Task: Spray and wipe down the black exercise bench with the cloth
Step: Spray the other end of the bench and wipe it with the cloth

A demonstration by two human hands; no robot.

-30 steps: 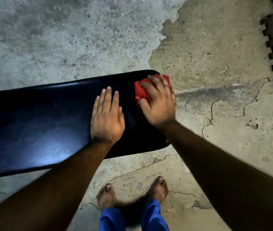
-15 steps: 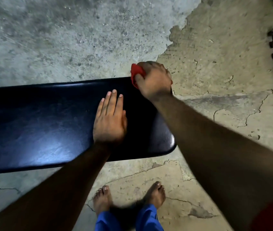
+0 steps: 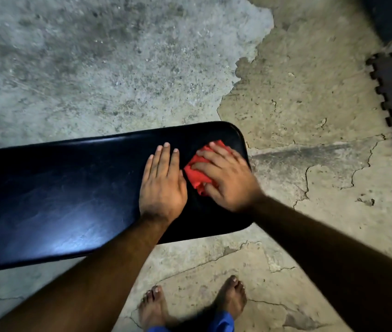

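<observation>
Bench (image 3: 58, 200) in black padding lies across the left and middle of the frame, and its rounded end is at centre right, over a cracked concrete floor (image 3: 298, 111). The red cloth (image 3: 198, 172) is bunched on this end, so the wiping seems to be on the last part of the counter. The right hand (image 3: 226, 178) presses the cloth down with spread fingers. The thumb perhaps tucks around its lower edge, but motion blur makes this hard to tell. Such a flat, wide press puts more cloth against the padding. The left hand (image 3: 162, 185) lies just beside the cloth, released and flat, palm down with straight fingers, probably to carry the leaning weight and steady the bench. Bare feet (image 3: 230, 300) stand close below the bench edge. No spray bottle is in view.
</observation>
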